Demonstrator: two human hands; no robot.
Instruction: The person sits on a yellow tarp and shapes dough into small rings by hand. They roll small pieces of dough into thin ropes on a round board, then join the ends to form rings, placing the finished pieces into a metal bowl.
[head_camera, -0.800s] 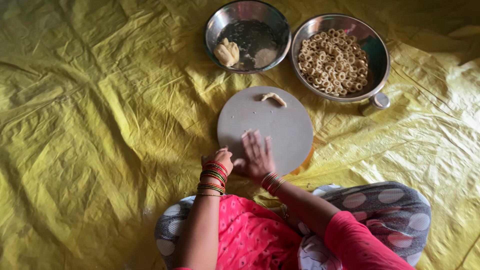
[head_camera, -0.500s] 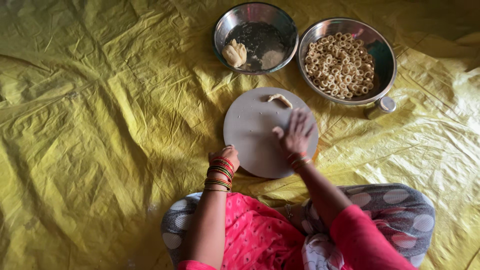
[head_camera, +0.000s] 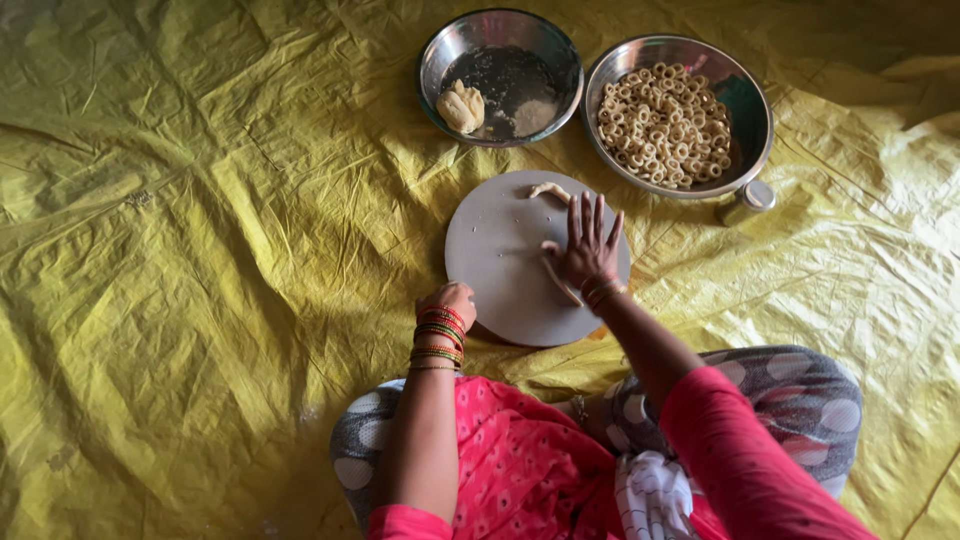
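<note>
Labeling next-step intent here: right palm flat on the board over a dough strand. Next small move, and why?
Probably roll the right hand back toward the body: the dough strand under it looks short and uneven on the round board, while the left hand rests at the board's edge.

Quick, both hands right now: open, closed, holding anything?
Left hand: loosely closed at the round board edge.
Right hand: open, flat on a dough strip.

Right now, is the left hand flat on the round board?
No, the left hand is curled at the round board edge; the right hand lies flat.
</note>
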